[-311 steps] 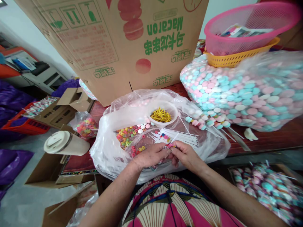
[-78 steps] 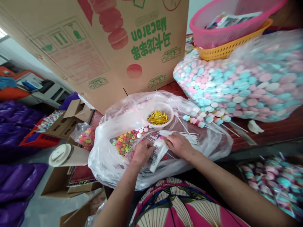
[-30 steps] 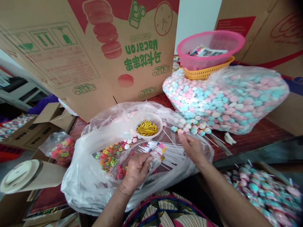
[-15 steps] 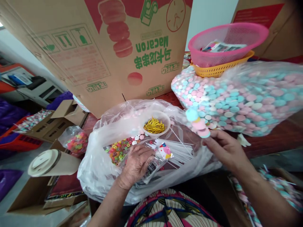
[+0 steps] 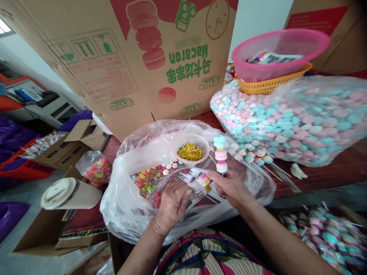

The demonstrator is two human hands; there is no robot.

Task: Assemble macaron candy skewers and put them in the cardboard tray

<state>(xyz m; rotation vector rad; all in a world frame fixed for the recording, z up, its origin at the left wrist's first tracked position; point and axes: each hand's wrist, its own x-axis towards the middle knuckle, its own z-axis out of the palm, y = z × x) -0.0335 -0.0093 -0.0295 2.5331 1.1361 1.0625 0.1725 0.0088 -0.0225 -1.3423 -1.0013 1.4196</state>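
Candy skewer (image 5: 220,154) pinched upright in right hand (image 5: 229,186), just right of printed wrapper (image 5: 200,181) gripped by closed left hand (image 5: 172,202).

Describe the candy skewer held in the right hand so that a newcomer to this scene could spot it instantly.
Start at the big upside-down Macaron carton, then drop to the open plastic bag below it. At its right side, the right hand holds the candy skewer upright: the only raised one, stacked blue, pink, blue.
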